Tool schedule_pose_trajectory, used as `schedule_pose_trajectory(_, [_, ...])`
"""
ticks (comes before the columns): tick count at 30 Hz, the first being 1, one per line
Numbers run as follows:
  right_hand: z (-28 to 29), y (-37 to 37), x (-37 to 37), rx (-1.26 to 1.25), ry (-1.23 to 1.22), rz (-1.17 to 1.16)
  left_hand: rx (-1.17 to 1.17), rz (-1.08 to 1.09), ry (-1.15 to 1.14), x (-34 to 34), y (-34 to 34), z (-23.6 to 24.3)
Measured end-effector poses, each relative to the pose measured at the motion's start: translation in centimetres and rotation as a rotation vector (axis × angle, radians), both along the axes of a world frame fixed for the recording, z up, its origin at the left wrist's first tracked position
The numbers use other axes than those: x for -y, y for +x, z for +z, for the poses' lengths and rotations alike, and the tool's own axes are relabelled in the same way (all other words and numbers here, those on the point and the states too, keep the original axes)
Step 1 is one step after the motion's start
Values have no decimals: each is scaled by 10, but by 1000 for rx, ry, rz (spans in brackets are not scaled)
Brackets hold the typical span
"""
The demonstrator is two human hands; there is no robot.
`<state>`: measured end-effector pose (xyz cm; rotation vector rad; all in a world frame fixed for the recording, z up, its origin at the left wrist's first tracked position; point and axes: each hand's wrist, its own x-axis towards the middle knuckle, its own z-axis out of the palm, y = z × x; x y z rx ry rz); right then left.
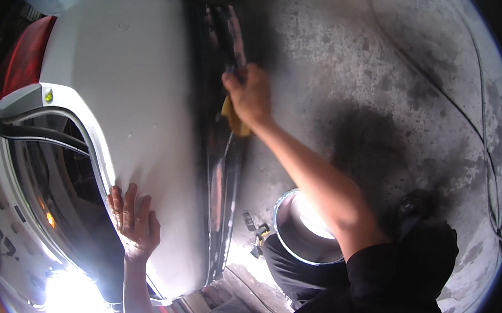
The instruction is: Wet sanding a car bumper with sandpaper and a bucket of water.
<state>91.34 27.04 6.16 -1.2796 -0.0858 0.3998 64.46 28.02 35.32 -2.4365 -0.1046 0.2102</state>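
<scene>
My left hand (136,218) lies with its fingers spread on the upper edge of a white car bumper (145,91), beside the rear body opening. On the bumper's black lower trim (214,119), my right hand (250,95) is closed, thumb toward the trim. A yellow piece (233,116), soft-looking like a cloth or sponge, sticks out under that hand. Its grip on the piece is partly hidden by the palm. Pinkish patches (235,30) mark the trim above and below the right hand.
A red tail light (24,59) sits at the far left. A round bucket (281,220) stands by my leg below my right forearm. Cables (436,85) run across the stained concrete floor (333,57). A bright lamp (75,295) glares at the lower left.
</scene>
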Motion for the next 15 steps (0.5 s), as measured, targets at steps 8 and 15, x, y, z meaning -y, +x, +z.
schedule_pose_trajectory(8, [20, -53, -3, 154, 31, -125, 20, 6, -6, 6, -1, -2])
schedule_pose_trajectory(15, [31, -111, 22, 255, 38, -75, 19, 20, -1, 6, -5, 2])
